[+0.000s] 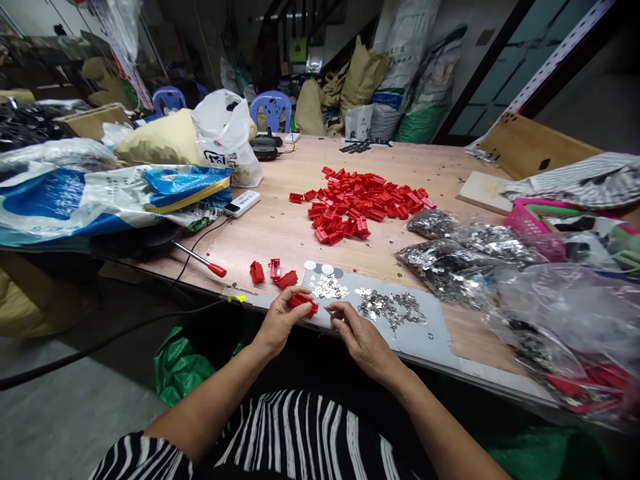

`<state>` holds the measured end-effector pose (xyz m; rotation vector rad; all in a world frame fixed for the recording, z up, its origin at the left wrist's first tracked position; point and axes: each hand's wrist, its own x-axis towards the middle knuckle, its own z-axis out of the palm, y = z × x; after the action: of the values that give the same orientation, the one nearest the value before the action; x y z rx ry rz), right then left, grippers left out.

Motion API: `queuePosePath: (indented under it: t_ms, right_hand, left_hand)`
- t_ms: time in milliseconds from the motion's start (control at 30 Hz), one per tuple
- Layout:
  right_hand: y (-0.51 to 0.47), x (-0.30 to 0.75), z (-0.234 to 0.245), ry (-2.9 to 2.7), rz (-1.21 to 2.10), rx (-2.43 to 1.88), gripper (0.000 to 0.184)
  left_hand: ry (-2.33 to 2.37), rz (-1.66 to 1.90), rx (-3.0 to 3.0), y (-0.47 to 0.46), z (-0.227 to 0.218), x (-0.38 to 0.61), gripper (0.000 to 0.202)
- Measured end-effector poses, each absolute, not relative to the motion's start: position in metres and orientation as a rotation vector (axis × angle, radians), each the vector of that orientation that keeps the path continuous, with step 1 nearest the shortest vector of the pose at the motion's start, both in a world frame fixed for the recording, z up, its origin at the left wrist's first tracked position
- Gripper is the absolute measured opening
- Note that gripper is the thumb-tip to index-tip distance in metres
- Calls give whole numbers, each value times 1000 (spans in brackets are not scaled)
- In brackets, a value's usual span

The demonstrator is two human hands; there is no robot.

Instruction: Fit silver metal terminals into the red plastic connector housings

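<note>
My left hand [280, 320] is closed round a small red plastic part [304, 304] at the table's near edge. My right hand [357, 333] is beside it, fingers pinched toward that part on something too small to make out. Just beyond lie small heaps of shiny metal pieces [385, 305] on a grey sheet [425, 333]. Three loose red parts [273, 272] sit left of the sheet. A big pile of red parts [363, 203] covers the table's middle.
Clear bags of metal pieces [465, 257] lie at the right, with a pink basket [533, 227] behind. Blue and white sacks [100, 200], a white plastic bag [225, 137], a remote [243, 203] and a red-tipped tool [200, 257] occupy the left. Blue chairs stand at the far side.
</note>
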<state>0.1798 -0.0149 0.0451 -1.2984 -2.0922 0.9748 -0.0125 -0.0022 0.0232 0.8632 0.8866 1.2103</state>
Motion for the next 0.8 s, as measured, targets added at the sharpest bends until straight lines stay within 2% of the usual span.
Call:
queuePosePath:
  t_ms: [67, 200, 300, 800]
  right_hand:
    - [-16, 180, 50, -2077, 1034, -1273, 35]
    - [-18, 176, 57, -2071, 1101, -1204, 42]
    - [-20, 175, 59, -2073, 1123, -1172, 41]
    - [-20, 174, 57, -2044, 949, -1140, 27]
  left_hand:
    - [774, 1174, 618, -5, 28, -9, 20]
    - [618, 1078, 387, -11, 33, -5, 19]
    - [607, 1053, 270, -14, 35, -2, 12]
    - [596, 1036, 177, -18, 34, 9, 12]
